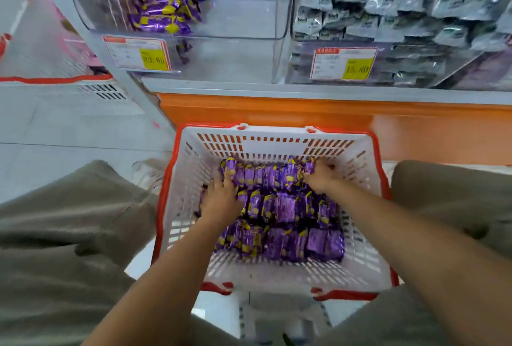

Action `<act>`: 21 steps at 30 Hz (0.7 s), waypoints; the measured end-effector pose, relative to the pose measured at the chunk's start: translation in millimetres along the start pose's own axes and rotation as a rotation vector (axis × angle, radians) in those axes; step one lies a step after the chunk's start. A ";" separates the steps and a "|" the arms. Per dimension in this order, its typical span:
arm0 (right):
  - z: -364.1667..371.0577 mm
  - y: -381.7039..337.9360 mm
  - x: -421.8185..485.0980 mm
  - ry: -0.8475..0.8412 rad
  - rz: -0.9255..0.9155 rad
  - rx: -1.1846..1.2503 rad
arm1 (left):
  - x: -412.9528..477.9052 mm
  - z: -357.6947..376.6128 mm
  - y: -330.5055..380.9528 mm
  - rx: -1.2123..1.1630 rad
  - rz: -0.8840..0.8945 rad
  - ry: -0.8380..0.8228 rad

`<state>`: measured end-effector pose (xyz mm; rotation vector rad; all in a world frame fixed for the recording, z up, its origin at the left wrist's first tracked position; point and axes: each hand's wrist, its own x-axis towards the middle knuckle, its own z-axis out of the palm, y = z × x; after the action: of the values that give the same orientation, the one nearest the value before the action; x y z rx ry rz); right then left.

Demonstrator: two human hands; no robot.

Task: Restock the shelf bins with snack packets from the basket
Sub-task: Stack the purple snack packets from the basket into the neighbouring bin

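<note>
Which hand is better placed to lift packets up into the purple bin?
Left, probably. The left hand and right hand both hold the far packets, but the purple bin sits up and to the left, on the left hand's side.

A: What is worn?
B: Olive-grey trousers [69,234] are seen at lower left and lower right, creased.
A: And the arms?
B: Forearms [166,276], left hand [221,201] and right hand [321,179] are left bare.
</note>
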<state>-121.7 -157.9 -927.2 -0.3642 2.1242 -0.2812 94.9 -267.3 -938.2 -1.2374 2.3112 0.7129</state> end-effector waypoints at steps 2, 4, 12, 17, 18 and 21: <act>7.1 5.4 13.4 0.041 0.016 -0.031 | 5.9 6.4 -2.7 0.014 -0.006 -0.025; 12.2 8.0 23.3 0.096 0.020 -0.003 | 9.6 10.8 -5.2 0.009 -0.017 -0.036; 22.4 21.9 44.2 0.149 0.065 -0.063 | 15.2 13.9 -7.0 -0.005 -0.012 0.017; 24.0 26.3 34.9 0.272 -0.126 -0.325 | 13.6 9.8 -5.3 -0.010 -0.011 -0.007; 26.1 25.2 31.3 0.294 -0.191 -0.366 | 12.8 8.3 -5.0 -0.008 -0.008 -0.020; 36.4 21.5 22.5 0.245 -0.315 -0.318 | 9.4 3.7 -4.6 -0.014 -0.007 -0.060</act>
<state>-106.2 -148.2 -971.4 -0.8949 2.3526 -0.1727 94.4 -273.2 -947.7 -1.2130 2.2560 0.7546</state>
